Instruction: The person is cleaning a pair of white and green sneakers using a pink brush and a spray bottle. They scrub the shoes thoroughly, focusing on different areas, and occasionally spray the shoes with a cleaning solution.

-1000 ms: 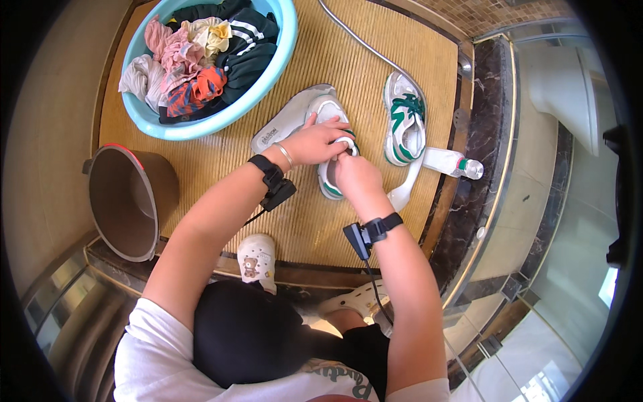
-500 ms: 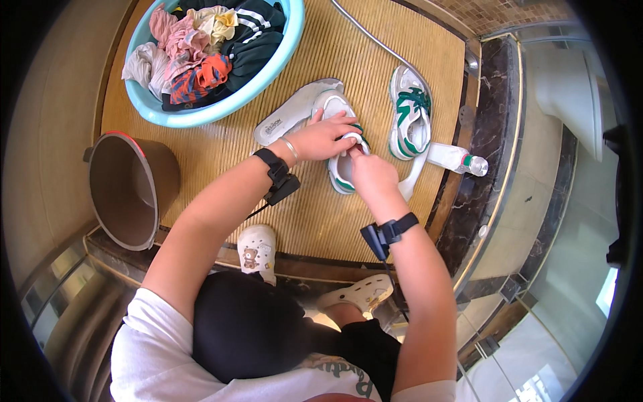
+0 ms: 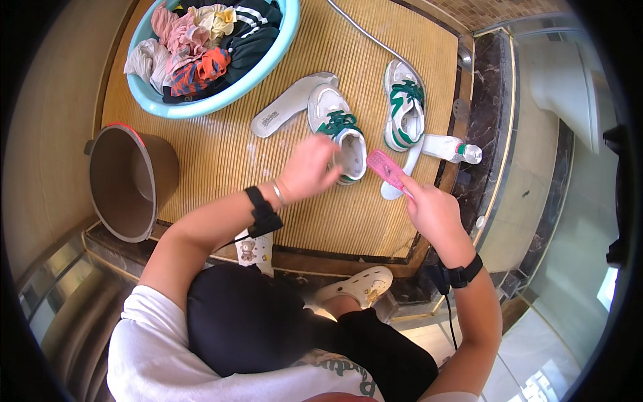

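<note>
Pink brush (image 3: pixel 386 167) was gripped in the right hand (image 3: pixel 432 213) just right of the sneaker (image 3: pixel 339 131), while the left hand (image 3: pixel 309 167), loosely curled and blurred against its heel, looked too lax, so hard scrubbing might've skidded it across the mat (image 3: pixel 214 154).

basin (image 3: pixel 268 63) behind insole (image 3: pixel 288 107), shoe (image 3: pixel 341 134) left of second shoe (image 3: pixel 404 114), bucket (image 3: pixel 127 181) far left

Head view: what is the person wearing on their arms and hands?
Both forearms are bare, below short white sleeves. The left hand has a thin silver bangle at the wrist and, beside it, a black strap with a small black device. The right hand has a similar black strap with a thin black cable.
</note>
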A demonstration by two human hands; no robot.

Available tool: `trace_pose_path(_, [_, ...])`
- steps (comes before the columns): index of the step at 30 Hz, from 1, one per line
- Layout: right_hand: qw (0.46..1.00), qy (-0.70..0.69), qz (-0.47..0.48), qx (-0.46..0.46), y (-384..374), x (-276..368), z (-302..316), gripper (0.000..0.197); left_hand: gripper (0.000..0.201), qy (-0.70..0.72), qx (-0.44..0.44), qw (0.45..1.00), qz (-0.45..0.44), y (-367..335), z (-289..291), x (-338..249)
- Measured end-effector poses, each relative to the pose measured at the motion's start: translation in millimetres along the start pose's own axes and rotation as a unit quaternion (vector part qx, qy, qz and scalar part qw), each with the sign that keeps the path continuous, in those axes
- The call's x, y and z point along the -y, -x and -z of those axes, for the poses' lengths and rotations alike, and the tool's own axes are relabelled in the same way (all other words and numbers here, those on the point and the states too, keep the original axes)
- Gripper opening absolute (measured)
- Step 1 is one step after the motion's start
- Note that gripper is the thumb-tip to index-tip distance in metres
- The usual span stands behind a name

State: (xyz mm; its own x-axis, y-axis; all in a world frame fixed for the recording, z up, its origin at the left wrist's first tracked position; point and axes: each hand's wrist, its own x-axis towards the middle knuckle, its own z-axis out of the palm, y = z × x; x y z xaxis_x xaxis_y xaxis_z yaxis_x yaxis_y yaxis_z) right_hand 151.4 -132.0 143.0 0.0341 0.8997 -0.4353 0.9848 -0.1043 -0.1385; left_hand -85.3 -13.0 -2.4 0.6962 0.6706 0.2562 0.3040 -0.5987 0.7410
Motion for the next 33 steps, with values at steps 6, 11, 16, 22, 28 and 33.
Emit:
trace_pose_path(6, [0.994,-0.102,-0.037,-0.021,24.7,-11.9,-29.1,0.039,0.027,-0.042,0.279,0.955,0.085,0.2,-18.9,-30.7])
trace_pose_path(11, [0.984,-0.161,-0.063,-0.043,23.8,-7.8,-26.5,0.044,0.019,0.046,0.184,0.978,0.085,-11.1,-12.0,-24.0])
trace_pose_path(16, [0.935,-0.259,-0.052,-0.238,20.8,1.3,-31.6,0.047,0.024,0.428,0.104,0.868,0.228,-42.4,16.8,-35.1])
trace_pose_path(22, [0.972,-0.121,-0.065,-0.189,14.5,42.9,-32.0,0.050,0.032,0.624,0.059,0.690,0.362,-49.2,19.7,-44.5])
trace_pose_path(28, [0.956,-0.157,-0.092,-0.231,-38.4,44.0,-22.3,0.048,0.031,0.669,-0.012,0.668,0.326,-81.7,15.1,-59.3])
trace_pose_path(33, [0.957,-0.171,-0.116,-0.203,-55.8,45.8,-7.8,0.050,0.035,0.698,-0.021,0.610,0.374,-105.8,7.7,-75.5])
